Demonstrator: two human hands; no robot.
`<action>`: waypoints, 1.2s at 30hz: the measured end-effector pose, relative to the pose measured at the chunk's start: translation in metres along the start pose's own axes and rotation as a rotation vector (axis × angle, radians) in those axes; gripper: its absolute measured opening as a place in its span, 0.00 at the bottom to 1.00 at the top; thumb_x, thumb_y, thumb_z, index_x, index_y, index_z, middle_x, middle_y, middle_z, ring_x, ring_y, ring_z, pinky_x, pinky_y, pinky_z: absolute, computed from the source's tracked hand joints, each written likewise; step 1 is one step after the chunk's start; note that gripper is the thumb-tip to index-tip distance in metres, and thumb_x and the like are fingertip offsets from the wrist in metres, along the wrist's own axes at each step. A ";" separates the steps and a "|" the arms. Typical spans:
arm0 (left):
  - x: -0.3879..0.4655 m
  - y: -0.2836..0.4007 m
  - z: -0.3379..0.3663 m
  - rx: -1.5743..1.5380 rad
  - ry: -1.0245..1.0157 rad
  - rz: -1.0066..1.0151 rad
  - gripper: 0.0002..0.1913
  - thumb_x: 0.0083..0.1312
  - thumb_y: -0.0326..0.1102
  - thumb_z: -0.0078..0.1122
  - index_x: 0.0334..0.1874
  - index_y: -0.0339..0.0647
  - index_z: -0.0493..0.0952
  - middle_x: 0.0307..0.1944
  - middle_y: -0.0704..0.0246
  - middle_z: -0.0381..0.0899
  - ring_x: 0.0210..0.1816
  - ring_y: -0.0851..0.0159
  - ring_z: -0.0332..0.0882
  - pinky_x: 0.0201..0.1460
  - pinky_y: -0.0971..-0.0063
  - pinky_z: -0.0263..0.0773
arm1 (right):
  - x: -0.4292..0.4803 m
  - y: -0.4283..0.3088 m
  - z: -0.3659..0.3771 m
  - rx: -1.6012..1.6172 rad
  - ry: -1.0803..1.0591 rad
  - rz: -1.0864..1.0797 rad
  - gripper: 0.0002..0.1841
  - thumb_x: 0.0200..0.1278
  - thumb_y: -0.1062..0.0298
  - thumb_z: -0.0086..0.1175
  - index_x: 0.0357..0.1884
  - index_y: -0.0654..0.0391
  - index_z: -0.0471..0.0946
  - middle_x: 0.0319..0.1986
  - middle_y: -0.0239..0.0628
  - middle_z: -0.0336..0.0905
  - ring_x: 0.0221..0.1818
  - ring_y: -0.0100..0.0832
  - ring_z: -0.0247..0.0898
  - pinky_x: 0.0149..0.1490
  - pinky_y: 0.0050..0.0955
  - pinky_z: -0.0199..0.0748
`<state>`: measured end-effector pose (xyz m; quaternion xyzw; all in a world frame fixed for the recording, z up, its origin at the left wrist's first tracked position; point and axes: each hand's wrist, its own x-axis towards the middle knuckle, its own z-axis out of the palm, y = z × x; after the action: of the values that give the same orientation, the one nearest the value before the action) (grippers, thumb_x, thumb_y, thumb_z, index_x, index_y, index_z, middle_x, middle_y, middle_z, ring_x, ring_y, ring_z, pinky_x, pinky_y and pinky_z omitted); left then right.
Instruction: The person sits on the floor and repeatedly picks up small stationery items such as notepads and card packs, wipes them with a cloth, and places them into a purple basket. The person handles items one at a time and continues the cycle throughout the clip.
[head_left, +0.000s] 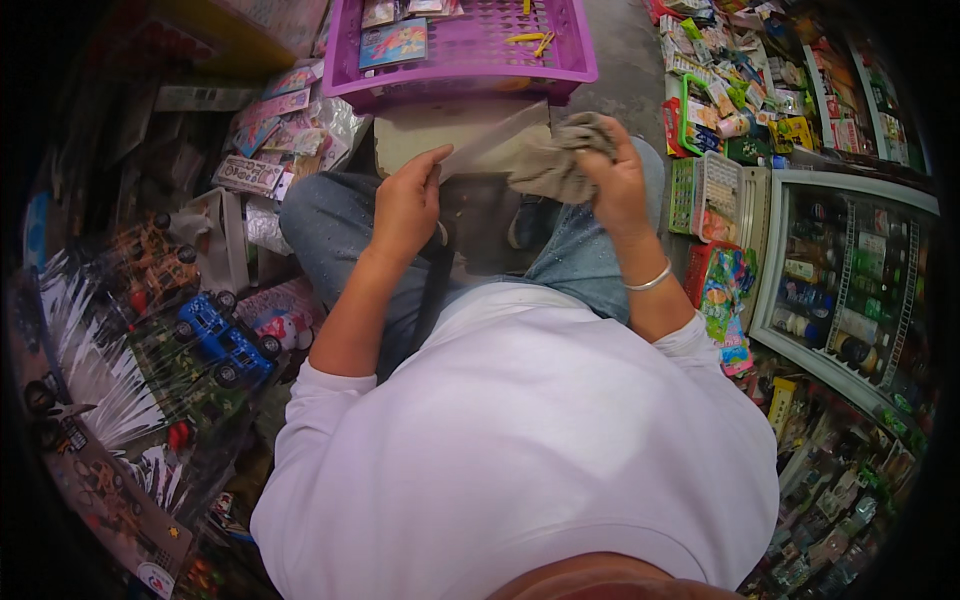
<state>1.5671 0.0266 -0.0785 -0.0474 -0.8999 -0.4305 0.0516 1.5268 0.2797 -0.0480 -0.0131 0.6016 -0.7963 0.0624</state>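
Note:
My left hand (411, 199) grips the near left end of a thin, flat, translucent strip or sheet (491, 142), its thumb and fingers closed on it. The strip slants up to the right, above my knees. A crumpled grey-brown cloth (566, 161) is bunched in my right hand (619, 176), close to the strip's right part; whether the cloth touches it, I cannot tell. Just beyond both hands stands a purple plastic basket (461, 81) with picture packets (393, 43) and small yellow items (541, 41) inside, over a pale board or box top (401, 135).
Packaged cards (277, 135) lie in a pile at the left, above a blue toy truck (223, 341) and other wrapped toys. On the right are a green basket (684, 120) of small packets, a white basket (724, 199) and a glass-fronted drinks cooler (772, 255).

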 end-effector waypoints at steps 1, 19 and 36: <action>-0.002 0.004 0.001 -0.092 0.032 -0.031 0.16 0.66 0.22 0.50 0.54 0.41 0.77 0.45 0.65 0.83 0.45 0.57 0.81 0.49 0.74 0.74 | -0.003 0.002 0.014 -0.045 -0.077 -0.060 0.23 0.53 0.70 0.62 0.53 0.58 0.73 0.42 0.34 0.79 0.45 0.31 0.76 0.55 0.32 0.75; -0.025 0.001 0.004 -1.017 -0.181 -0.688 0.15 0.69 0.26 0.51 0.57 0.31 0.74 0.42 0.68 0.81 0.38 0.74 0.78 0.41 0.80 0.74 | 0.024 0.029 0.028 -0.848 0.033 -0.476 0.15 0.47 0.72 0.62 0.41 0.56 0.80 0.36 0.41 0.78 0.39 0.42 0.77 0.45 0.35 0.75; -0.002 0.054 -0.042 -0.575 0.292 -0.113 0.11 0.70 0.28 0.54 0.52 0.31 0.78 0.45 0.67 0.82 0.47 0.74 0.78 0.51 0.81 0.73 | 0.003 0.031 0.005 -0.037 -0.537 0.383 0.12 0.62 0.71 0.55 0.44 0.67 0.76 0.39 0.39 0.82 0.43 0.28 0.77 0.52 0.26 0.75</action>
<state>1.5780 0.0273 -0.0108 0.0524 -0.7259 -0.6713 0.1406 1.5272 0.2663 -0.0768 -0.1101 0.5697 -0.7270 0.3671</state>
